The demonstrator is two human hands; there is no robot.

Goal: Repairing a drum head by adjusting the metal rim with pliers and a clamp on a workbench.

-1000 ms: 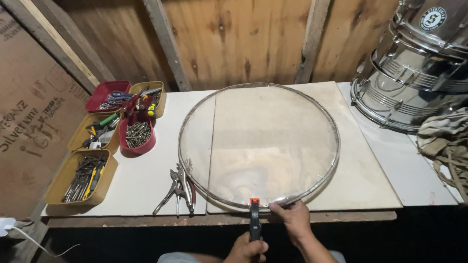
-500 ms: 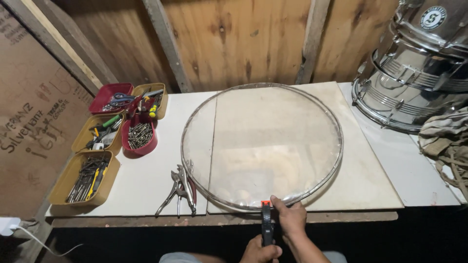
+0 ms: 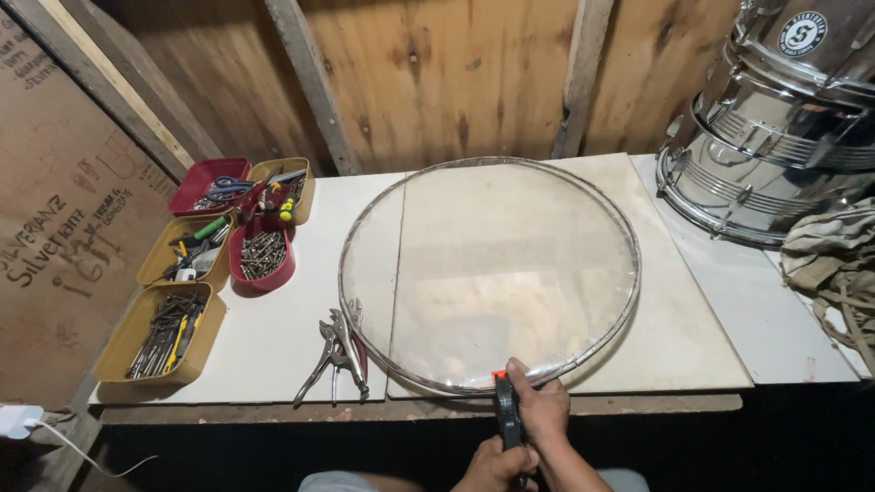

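A round clear drum skin (image 3: 492,264) in a thin metal hoop (image 3: 631,273) lies flat on the white bench top (image 3: 273,319). At its near rim stands a black hand tool with an orange tip (image 3: 504,410), the tip touching the hoop. My right hand (image 3: 540,412) wraps the tool's upper part, its fingers right at the rim. My left hand (image 3: 492,469) grips the tool's lower handle below the bench edge, partly cut off by the frame.
Locking pliers (image 3: 337,351) lie left of the hoop. Yellow trays (image 3: 164,333) and red trays (image 3: 205,182) and a red bowl of screws (image 3: 262,255) line the left side. Chrome drum shells (image 3: 775,137) and a cloth (image 3: 834,255) sit at right. Wooden wall behind.
Both hands and the tool have shifted a little to the right along the near rim of the hoop. The drum skin stays flat in place.
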